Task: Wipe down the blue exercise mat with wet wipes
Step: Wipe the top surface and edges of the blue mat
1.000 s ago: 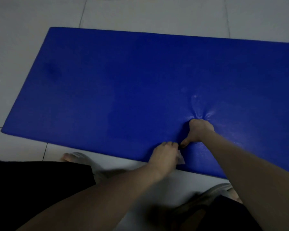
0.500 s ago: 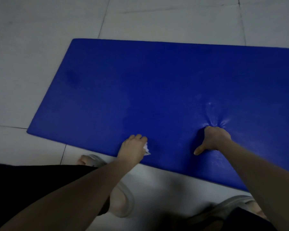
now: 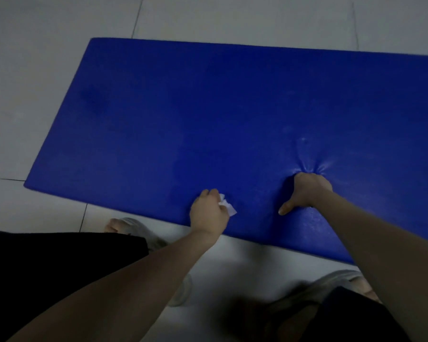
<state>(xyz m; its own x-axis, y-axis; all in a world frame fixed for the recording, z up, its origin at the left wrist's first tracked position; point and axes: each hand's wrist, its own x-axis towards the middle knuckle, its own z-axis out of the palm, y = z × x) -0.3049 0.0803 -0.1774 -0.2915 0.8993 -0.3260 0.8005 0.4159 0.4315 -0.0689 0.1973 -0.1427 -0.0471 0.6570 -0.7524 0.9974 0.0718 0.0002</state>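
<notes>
Mat (image 3: 208, 114) lies flat on floor (image 3: 35, 70). Left hand (image 3: 209, 213) grips crumpled wipe (image 3: 227, 208) at mat's near edge. Right hand (image 3: 307, 191), fingers curled, thumb out, digs into mat nearby. Since half a second ago, left has slid back toward right; right unmoved.

The scene is dim and flat, with a cool grey cast over the floor tiles (image 3: 47, 82). The blue exercise mat (image 3: 208, 114) stays strongly saturated but shows little texture. A faint sheen catches the creases where the right hand (image 3: 307, 191) presses into it, so light probably falls from overhead. The wet wipe (image 3: 229, 209) at the mat's near edge is the brightest spot, nearly blown out. Nearer than the mat, the black clothing (image 3: 47, 267) loses all detail, a dark smear on the floor is blurred, and the grey slippers (image 3: 336, 280) look soft.
</notes>
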